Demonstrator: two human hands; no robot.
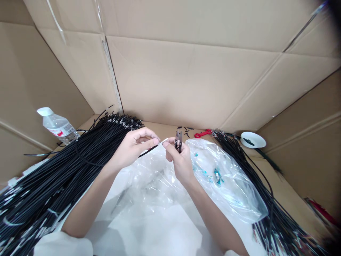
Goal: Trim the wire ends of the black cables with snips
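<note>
My left hand [134, 146] pinches the end of a thin black cable [149, 149], whose bare silvery tip points right. My right hand [179, 160] is closed round small black snips [178, 141], blades pointing up, and its fingertips touch the cable's tip. Both hands meet over a clear plastic bag [229, 185] that holds small teal parts [217, 176]. A big bundle of black cables [53, 177] lies to the left under my left forearm. A second bundle of black cables [269, 209] runs along the right.
Cardboard walls [186, 71] enclose the work surface on three sides. A plastic water bottle [57, 126] lies at the left. A white dish [253, 139] with dark bits, a red tool [202, 133] and scattered black offcuts [186, 131] sit at the back.
</note>
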